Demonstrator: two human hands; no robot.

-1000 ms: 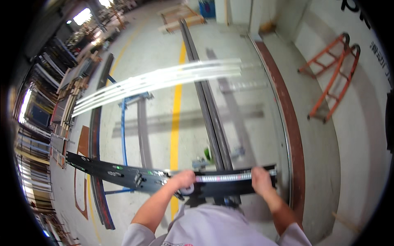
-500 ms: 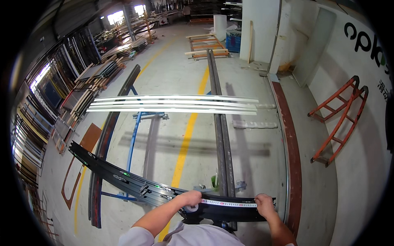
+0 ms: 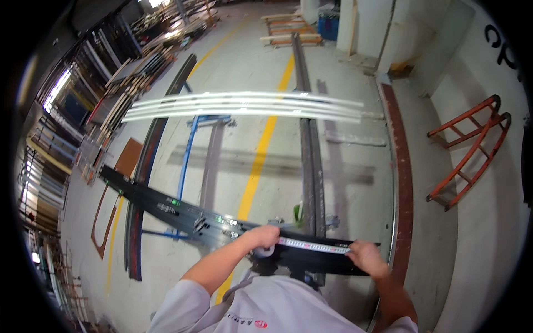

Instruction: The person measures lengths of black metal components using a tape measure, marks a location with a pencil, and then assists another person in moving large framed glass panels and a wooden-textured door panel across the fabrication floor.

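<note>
A long black metal profile (image 3: 311, 263) lies crosswise in front of me, with several small metal fittings (image 3: 200, 223) along its left part. Over its right part stretches the white blade of a tape measure (image 3: 306, 245). My left hand (image 3: 263, 237) is closed around the tape measure's near body, of which a pale rounded part shows below the fingers. At the blade's other end, close to the profile's right end, my right hand (image 3: 367, 258) pinches the tape. The fingertips of both hands are partly hidden.
Two dark rails on blue stands, a left rail (image 3: 158, 136) and a right rail (image 3: 312, 166), run away from me and bear the profile. Several white strips (image 3: 244, 106) lie across them farther off. An orange ladder-like frame (image 3: 472, 150) leans by the right wall.
The view has tipped downward, so the rails and strips sit higher in the picture. My right hand has come slightly nearer to me against the profile, and the tape now slopes more toward it.
</note>
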